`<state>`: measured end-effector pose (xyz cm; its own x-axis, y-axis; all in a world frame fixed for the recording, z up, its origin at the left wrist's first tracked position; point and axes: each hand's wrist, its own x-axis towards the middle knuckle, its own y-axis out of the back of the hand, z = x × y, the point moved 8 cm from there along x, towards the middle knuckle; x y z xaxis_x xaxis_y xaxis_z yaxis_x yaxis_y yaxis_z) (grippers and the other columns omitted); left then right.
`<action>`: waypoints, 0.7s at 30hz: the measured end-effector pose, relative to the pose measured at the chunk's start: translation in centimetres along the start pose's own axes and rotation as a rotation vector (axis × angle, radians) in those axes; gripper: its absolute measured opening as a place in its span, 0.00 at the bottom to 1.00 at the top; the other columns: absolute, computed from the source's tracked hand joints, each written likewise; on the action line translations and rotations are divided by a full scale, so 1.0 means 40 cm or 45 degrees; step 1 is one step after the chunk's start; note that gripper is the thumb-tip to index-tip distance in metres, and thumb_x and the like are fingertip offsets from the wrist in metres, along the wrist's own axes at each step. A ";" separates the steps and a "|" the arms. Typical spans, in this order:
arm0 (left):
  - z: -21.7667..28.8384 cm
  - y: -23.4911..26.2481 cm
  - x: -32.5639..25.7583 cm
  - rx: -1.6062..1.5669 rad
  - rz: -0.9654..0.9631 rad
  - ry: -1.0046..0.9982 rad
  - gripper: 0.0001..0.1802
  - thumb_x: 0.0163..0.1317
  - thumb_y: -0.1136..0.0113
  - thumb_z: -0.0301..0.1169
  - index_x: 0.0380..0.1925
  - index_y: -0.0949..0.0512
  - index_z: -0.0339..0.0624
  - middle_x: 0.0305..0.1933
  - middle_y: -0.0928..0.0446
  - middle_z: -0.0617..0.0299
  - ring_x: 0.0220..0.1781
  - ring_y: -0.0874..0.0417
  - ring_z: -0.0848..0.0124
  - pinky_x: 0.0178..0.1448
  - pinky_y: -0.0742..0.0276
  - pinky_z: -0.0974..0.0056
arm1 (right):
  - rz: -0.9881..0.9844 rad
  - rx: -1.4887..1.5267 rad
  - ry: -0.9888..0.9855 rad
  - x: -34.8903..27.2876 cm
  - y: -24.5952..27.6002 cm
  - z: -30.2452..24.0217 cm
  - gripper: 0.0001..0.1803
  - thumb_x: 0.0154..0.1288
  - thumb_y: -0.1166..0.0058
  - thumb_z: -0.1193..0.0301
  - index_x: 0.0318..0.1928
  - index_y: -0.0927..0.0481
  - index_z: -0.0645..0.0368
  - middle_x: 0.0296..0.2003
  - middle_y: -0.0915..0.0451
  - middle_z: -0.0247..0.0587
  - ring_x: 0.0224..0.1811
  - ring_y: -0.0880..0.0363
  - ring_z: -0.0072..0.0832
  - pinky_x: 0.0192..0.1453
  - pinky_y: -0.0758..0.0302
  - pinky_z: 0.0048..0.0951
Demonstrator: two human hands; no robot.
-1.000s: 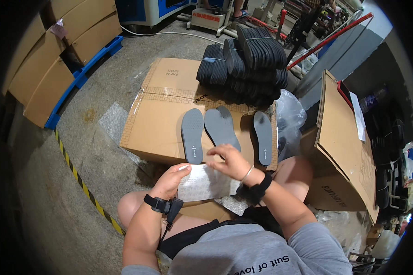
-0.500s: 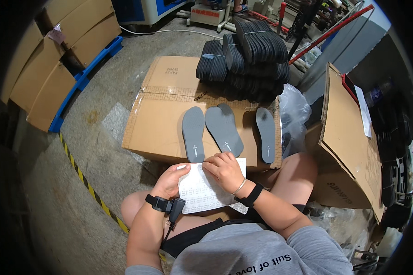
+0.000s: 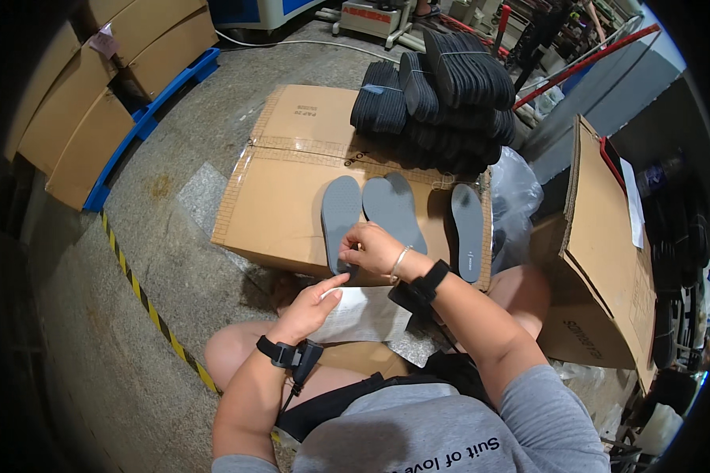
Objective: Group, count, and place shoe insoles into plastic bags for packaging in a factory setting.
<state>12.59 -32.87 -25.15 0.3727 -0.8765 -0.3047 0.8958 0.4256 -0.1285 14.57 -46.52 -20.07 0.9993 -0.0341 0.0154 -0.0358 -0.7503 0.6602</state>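
My right hand (image 3: 375,248) is over the heel end of a grey insole (image 3: 341,201), its thumb and fingertips pinched together. Anything between those fingertips is too small or hidden to make out. My left hand (image 3: 304,314) grips the left edge of a white sheet (image 3: 363,315) with rows of small print, above my lap. Its index finger reaches to the near end of the same insole. Beside it, a pair of overlapping grey insoles (image 3: 390,205) is partly covered by my right hand. Another grey insole (image 3: 467,229) lies farther right.
The insoles rest on a large cardboard box (image 3: 284,197). Bundled dark insoles (image 3: 442,102) are stacked at its far right. A clear plastic bag (image 3: 517,189) and an open carton (image 3: 607,260) stand to the right. Boxes on a blue pallet (image 3: 142,130) stand at far left.
My right hand has moved off the white sheet, up to the left insole's heel. My left hand has shifted slightly, its index finger now stretched to that insole. The sheet is lower and more tilted.
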 end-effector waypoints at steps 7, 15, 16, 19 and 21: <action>0.027 -0.001 -0.007 0.192 0.034 0.019 0.23 0.66 0.55 0.32 0.59 0.37 0.35 0.59 0.33 0.55 0.59 0.35 0.72 0.63 0.42 0.67 | -0.198 0.006 -0.099 0.046 -0.035 0.026 0.10 0.48 0.43 0.68 0.27 0.20 0.64 0.25 0.21 0.51 0.29 0.21 0.42 0.37 0.26 0.34; 0.018 0.004 -0.002 0.186 0.048 0.008 0.23 0.66 0.55 0.32 0.59 0.38 0.34 0.61 0.34 0.54 0.61 0.35 0.71 0.64 0.42 0.67 | -0.249 -0.263 -0.066 0.052 -0.051 0.021 0.09 0.50 0.43 0.65 0.28 0.20 0.58 0.31 0.26 0.45 0.40 0.31 0.40 0.49 0.35 0.33; 0.015 0.004 -0.001 0.187 0.049 0.010 0.23 0.66 0.55 0.32 0.59 0.38 0.34 0.61 0.34 0.54 0.61 0.35 0.71 0.64 0.42 0.67 | -0.250 -0.262 -0.067 0.049 -0.056 0.021 0.09 0.50 0.43 0.65 0.28 0.20 0.58 0.31 0.26 0.45 0.40 0.31 0.40 0.49 0.35 0.33; 0.012 0.008 -0.001 0.159 0.090 -0.016 0.22 0.65 0.54 0.30 0.58 0.35 0.34 0.57 0.29 0.51 0.55 0.30 0.72 0.59 0.37 0.68 | -0.093 -0.237 -0.030 0.044 -0.046 0.012 0.07 0.48 0.44 0.69 0.26 0.19 0.58 0.30 0.24 0.48 0.40 0.30 0.44 0.50 0.33 0.35; 0.013 0.003 0.000 0.148 0.061 0.011 0.23 0.66 0.54 0.32 0.59 0.38 0.34 0.60 0.34 0.56 0.58 0.34 0.74 0.62 0.40 0.68 | -0.086 -0.264 -0.039 0.040 -0.046 0.012 0.07 0.49 0.44 0.69 0.28 0.19 0.58 0.33 0.24 0.47 0.42 0.31 0.44 0.50 0.33 0.34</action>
<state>12.83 -32.91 -24.68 0.4143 -0.8535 -0.3162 0.8991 0.4378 -0.0037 16.24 -45.49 -21.61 0.9984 -0.0108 -0.0550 0.0375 -0.5998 0.7993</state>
